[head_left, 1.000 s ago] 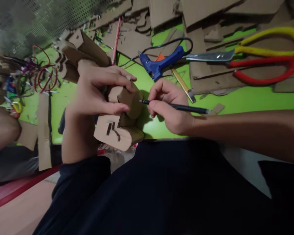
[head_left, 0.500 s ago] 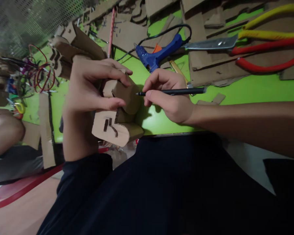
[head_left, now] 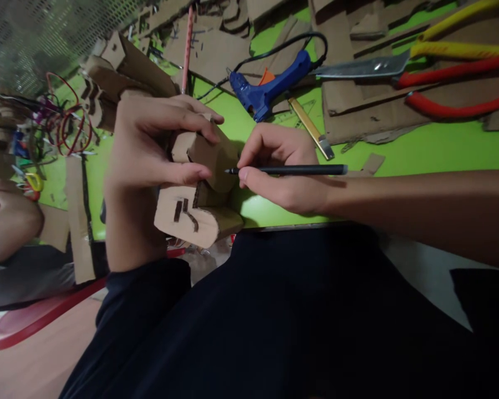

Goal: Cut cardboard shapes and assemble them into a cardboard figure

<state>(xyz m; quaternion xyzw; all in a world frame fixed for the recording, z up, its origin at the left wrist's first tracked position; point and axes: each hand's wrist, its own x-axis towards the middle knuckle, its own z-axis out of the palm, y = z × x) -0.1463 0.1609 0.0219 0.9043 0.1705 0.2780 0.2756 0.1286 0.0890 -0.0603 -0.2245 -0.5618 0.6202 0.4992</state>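
My left hand (head_left: 149,138) grips a folded cardboard model (head_left: 222,160) near the table's front edge, thumb on its near side and fingers over the top. The model's lower rounded part (head_left: 187,216) has dark slots cut in its face and juts past the edge. In my right hand (head_left: 278,166) is a slim black pen (head_left: 299,170), pinched between thumb and fingers. Its tip points left at the cardboard face; whether it touches, I cannot tell. Part of the model is hidden behind my left fingers.
Beyond my right hand lie a blue glue gun (head_left: 270,83), a yellow box cutter (head_left: 310,127) and big scissors (head_left: 416,66) with red and yellow handles. Cardboard pieces (head_left: 370,122) cover the back of the green table (head_left: 283,213). Another person's arm (head_left: 12,227) rests at left.
My right hand has shifted slightly left and down, bringing the pen's tip over the cardboard face. More of the box cutter now shows. My left hand keeps its hold.
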